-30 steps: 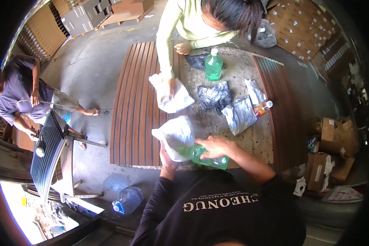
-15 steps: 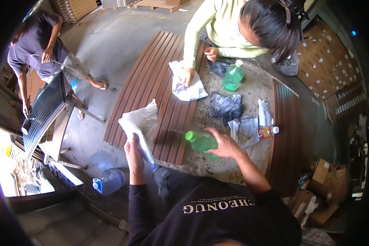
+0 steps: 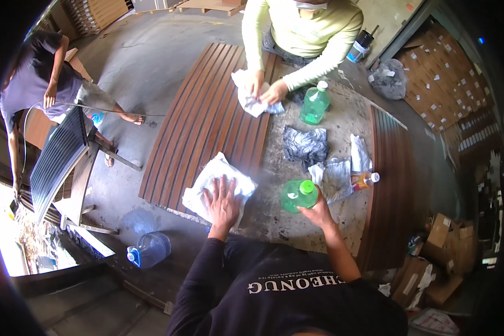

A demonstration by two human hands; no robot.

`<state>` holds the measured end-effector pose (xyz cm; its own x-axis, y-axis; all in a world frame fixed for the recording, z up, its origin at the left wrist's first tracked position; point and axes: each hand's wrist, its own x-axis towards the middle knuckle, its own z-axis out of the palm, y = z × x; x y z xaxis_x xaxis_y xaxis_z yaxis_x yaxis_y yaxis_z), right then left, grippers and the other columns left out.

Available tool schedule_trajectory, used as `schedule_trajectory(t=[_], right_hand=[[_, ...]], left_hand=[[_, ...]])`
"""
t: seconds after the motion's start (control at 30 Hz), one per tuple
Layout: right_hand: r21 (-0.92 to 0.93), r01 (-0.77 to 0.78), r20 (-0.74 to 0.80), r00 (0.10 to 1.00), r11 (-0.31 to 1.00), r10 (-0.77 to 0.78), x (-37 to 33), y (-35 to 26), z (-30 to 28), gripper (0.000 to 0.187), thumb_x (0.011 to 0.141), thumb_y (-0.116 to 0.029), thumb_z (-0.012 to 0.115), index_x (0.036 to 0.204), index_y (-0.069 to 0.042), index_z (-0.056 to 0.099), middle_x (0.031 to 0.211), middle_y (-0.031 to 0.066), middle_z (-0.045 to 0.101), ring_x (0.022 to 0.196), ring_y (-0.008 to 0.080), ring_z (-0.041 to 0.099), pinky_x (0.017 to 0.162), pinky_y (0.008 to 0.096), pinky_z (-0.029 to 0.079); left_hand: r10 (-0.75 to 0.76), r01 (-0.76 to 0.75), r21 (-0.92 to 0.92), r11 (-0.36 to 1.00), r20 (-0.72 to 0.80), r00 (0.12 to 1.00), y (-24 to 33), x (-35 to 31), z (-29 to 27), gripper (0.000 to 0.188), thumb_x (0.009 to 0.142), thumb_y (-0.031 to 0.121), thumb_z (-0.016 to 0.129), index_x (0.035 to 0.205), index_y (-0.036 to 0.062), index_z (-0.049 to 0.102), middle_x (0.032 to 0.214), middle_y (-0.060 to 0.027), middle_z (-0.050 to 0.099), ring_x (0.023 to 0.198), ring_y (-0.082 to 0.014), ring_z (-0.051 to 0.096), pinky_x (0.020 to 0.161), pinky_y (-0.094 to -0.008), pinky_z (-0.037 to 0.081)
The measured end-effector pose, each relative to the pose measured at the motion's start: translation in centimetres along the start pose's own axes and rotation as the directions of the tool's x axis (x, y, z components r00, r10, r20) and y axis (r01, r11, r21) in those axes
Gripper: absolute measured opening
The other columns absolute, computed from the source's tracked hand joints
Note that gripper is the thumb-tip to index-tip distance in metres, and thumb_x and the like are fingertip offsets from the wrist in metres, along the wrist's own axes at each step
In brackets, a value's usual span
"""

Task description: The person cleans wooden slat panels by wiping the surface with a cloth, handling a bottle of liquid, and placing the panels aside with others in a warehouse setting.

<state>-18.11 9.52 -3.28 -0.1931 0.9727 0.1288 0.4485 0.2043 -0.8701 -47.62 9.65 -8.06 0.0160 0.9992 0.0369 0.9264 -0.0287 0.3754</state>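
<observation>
Left hand: the left hand (image 3: 223,203) is pressed flat, fingers spread, on a crumpled white cloth (image 3: 214,180), not gripping it.
Cloth: it lies at seven o'clock from the middle of the picture, on the near end of the dark brown ribbed wooden panel (image 3: 207,112) and spilling onto the grey stone-like tabletop (image 3: 274,207).
Right hand: the right hand (image 3: 318,211) is wrapped around the lower side of a green plastic bottle with a green cap (image 3: 297,194), fingers closed on it.
Bottle: at five o'clock from the centre, upright over the tabletop, just right of the cloth; whether its base touches the surface, cannot tell.
Hands together or apart: well apart, one on the cloth, one on the bottle.
Nearby rags: a dark grey crumpled rag (image 3: 304,144) at one o'clock of the bottle, a paler grey rag (image 3: 334,175) just to its right, touching or nearly so.
Small bottle: a little orange bottle with a white cap (image 3: 365,179) lies on its side at three o'clock of the green one.
Across the table: a person in a pale yellow long-sleeved top (image 3: 308,33) at twelve o'clock, both hands on another white cloth (image 3: 249,95) on the panel.
Second green bottle: a white-capped green bottle (image 3: 315,103) stands just right of those hands.
Floor: a clear blue water jug (image 3: 149,250) at eight o'clock.
</observation>
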Motion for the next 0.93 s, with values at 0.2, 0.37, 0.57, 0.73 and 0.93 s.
schedule_trajectory(t=[0.2,0.37,0.57,0.73,0.93], right_hand=[[0.163,-0.077,0.005,0.997,0.984,0.077,-2.7,2.5,-0.3,0.05,0.074,-0.006,0.072,0.121,0.0,0.054,0.112,0.0119,0.063,0.101,0.0189,0.061,0.087,0.0315,0.048],[0.038,-0.066,-0.077,0.995,0.997,0.069,-4.1,3.9,0.0,0.045,0.076,-0.009,0.071,0.118,-0.002,0.057,0.106,0.0105,0.066,0.097,0.0168,0.062,0.083,0.0319,0.05],[0.061,-0.079,-0.132,0.987,0.995,0.087,-4.7,4.0,0.6,0.042,0.077,-0.009,0.069,0.117,-0.001,0.058,0.106,0.0107,0.066,0.095,0.0178,0.063,0.082,0.0318,0.05],[0.123,-0.132,-0.052,0.989,0.984,0.139,-4.1,3.2,0.3,0.043,0.078,-0.011,0.068,0.119,-0.001,0.057,0.107,0.0111,0.066,0.098,0.018,0.062,0.085,0.0322,0.049],[0.205,-0.134,-0.15,0.975,0.97,0.166,-3.6,2.6,0.4,0.047,0.079,-0.015,0.07,0.122,-0.003,0.056,0.111,0.0118,0.065,0.101,0.0181,0.061,0.089,0.0332,0.047]], left_hand=[[0.387,-0.39,0.124,0.912,0.052,0.921,-0.9,3.2,2.7,0.058,0.093,0.037,0.046,0.147,0.0201,0.03,0.154,-0.0093,0.025,0.142,-0.0325,0.021,0.113,-0.0583,0.012],[-0.023,0.035,0.072,0.997,-0.15,0.988,-3.1,9.0,-0.2,0.051,0.094,0.035,0.046,0.14,0.015,0.042,0.149,-0.0124,0.033,0.14,-0.0342,0.026,0.111,-0.0582,0.017],[0.307,-0.31,0.0,0.951,0.141,0.941,-0.6,6.6,1.6,0.054,0.093,0.037,0.048,0.143,0.0192,0.038,0.152,-0.0103,0.028,0.14,-0.0351,0.025,0.112,-0.0559,0.018],[0.263,-0.262,0.012,0.965,-0.051,0.964,1.1,11.4,0.7,0.049,0.092,0.028,0.05,0.139,0.014,0.042,0.148,-0.012,0.036,0.137,-0.0356,0.03,0.111,-0.0542,0.022],[0.322,-0.321,-0.03,0.947,0.129,0.938,1.4,10.7,0.8,0.056,0.091,0.028,0.05,0.144,0.018,0.036,0.151,-0.0073,0.032,0.141,-0.0329,0.024,0.115,-0.0514,0.014]])
